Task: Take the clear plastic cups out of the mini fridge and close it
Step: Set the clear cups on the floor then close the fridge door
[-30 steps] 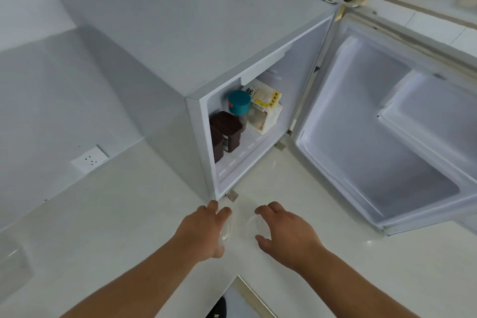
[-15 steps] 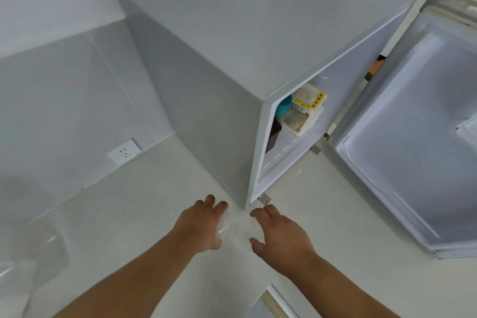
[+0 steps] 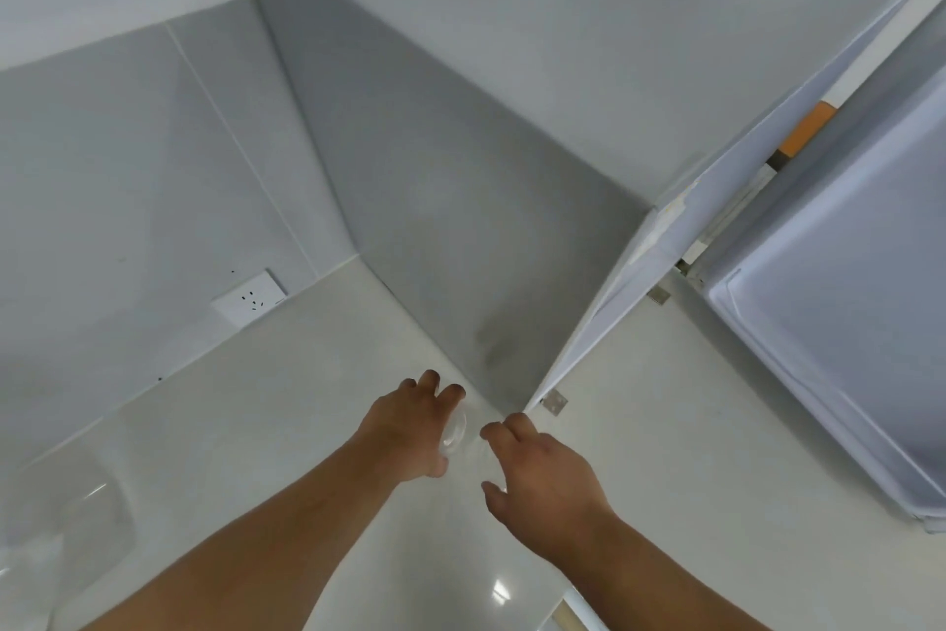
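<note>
A: Head view: the left hand (image 3: 409, 431) is curled around a clear plastic cup (image 3: 454, 432) at lower centre, beside the bottom front corner of the mini fridge (image 3: 512, 170). The right hand (image 3: 542, 474) is cupped, fingers apart; whether a second cup is held cannot be told.

B: Bare counter (image 3: 245, 425) is seen lower left; the fridge door (image 3: 844, 323) is swung wide at right. No writing can be read.

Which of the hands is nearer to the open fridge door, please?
Right. The right hand is just left of the fridge door; the left hand is farther left, around a clear cup.
</note>
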A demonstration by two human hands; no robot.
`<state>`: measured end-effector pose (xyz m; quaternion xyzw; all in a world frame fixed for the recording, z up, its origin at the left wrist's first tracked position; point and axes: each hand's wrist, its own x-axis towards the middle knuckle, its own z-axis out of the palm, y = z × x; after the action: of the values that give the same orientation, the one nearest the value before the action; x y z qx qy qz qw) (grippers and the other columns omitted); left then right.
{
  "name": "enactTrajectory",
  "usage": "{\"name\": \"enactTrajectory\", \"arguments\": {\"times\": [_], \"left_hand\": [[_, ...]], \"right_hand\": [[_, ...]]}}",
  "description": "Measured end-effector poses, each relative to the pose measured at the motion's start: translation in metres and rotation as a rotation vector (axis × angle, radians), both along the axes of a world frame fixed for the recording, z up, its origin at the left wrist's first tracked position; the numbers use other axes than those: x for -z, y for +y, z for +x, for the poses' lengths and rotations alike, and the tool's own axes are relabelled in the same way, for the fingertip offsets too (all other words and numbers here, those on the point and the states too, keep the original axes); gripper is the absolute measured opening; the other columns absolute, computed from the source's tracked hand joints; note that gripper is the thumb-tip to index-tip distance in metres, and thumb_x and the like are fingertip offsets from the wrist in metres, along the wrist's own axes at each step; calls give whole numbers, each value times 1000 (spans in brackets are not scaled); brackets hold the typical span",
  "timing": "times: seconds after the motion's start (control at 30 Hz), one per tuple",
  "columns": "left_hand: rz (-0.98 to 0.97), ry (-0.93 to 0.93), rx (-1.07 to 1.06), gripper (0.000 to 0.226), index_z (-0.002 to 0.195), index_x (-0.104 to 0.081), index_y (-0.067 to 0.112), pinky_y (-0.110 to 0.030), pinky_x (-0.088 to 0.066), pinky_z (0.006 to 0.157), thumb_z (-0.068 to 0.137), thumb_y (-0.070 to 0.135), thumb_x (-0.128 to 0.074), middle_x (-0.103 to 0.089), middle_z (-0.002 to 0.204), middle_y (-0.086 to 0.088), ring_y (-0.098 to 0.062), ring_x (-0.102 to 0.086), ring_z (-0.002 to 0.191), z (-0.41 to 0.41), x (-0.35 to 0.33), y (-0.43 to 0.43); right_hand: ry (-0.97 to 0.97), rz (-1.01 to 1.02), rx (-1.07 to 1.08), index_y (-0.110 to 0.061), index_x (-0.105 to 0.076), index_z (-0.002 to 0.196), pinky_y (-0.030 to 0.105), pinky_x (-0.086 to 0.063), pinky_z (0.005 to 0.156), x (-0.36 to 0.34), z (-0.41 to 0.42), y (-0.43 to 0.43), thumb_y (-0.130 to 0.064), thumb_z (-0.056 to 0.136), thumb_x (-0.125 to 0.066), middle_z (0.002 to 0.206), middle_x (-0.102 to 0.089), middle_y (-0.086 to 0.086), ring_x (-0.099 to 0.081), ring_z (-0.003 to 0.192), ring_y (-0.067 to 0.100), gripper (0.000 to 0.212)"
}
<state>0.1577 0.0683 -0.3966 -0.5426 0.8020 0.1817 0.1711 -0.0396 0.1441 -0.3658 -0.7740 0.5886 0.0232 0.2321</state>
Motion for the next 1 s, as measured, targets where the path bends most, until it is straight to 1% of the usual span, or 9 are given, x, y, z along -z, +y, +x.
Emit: {"name": "enactTrajectory", "arguments": {"times": [0.13,0.37,0.53,0.7,1.0], "left_hand": [[-18,4,10,93,144,-30,32,-41,-58,81,69,47,-83,-43,135,-3,-26,-53,115,4,8,-12],[-19,-7,52,93,144,-30,32,-39,-55,77,69,45,-83,-42,134,-3,-26,-52,115,6,24,-20],[-2,-25,59,92,145,-29,32,-39,-54,81,69,42,-80,-41,136,-3,-27,-49,116,10,30,-22],[3,-35,71,92,147,-28,32,-40,-54,86,71,41,-79,-39,139,-4,-27,-47,120,13,32,-23],[-22,-28,88,92,147,-28,32,-39,-51,88,71,42,-79,-39,142,-4,-27,-46,122,17,37,-21]], "right_hand": [[13,-7,2,-30,-38,140,39,-60,76,6,9,-5,-45,96,-56,138,-47,-1,-64,94,22,50],[19,9,-27,-28,-35,139,40,-56,71,11,17,-10,-44,97,-54,139,-45,2,-62,95,26,49],[23,23,-29,-28,-36,140,39,-56,71,14,18,-10,-43,96,-54,138,-45,1,-61,95,26,49],[28,42,-24,-29,-36,141,40,-57,73,17,16,-11,-44,96,-53,139,-44,-1,-61,96,25,50],[34,52,-26,-29,-34,143,41,-58,76,21,14,-11,-42,98,-53,143,-43,-1,-60,101,25,50]]}}
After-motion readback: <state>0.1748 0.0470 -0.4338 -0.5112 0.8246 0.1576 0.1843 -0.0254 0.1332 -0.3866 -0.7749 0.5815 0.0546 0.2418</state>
